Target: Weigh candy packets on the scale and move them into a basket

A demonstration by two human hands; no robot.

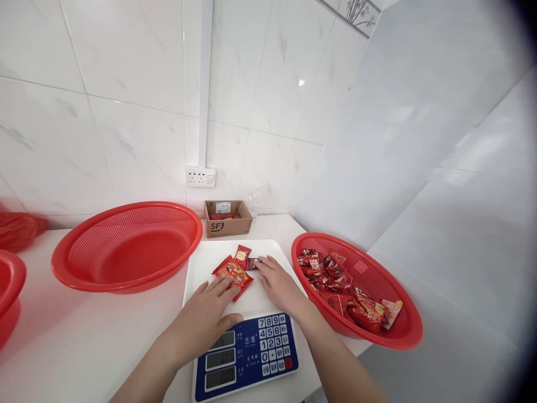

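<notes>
On the white pan (260, 305) of a digital scale lie a large red snack packet (235, 274), a small red packet (242, 256) and a small dark packet (252, 263). My left hand (205, 310) rests with its fingers stretched over the lower left edge of the large packet. From the right, my right hand (279, 284) reaches in, fingertips at the end of the dark packet and fingers extended. Neither hand is closed around anything. The scale's blue panel (251, 366) sits below the hands, its upper left display partly covered by my left hand.
At the right stands a red basket (409, 330) with many red packets (335, 285) in it. A red perforated basket (126, 285) stands at the left, another red rim (14, 280) at the far left. Behind the scale is a cardboard box (230, 226) against the tiled wall (142, 140).
</notes>
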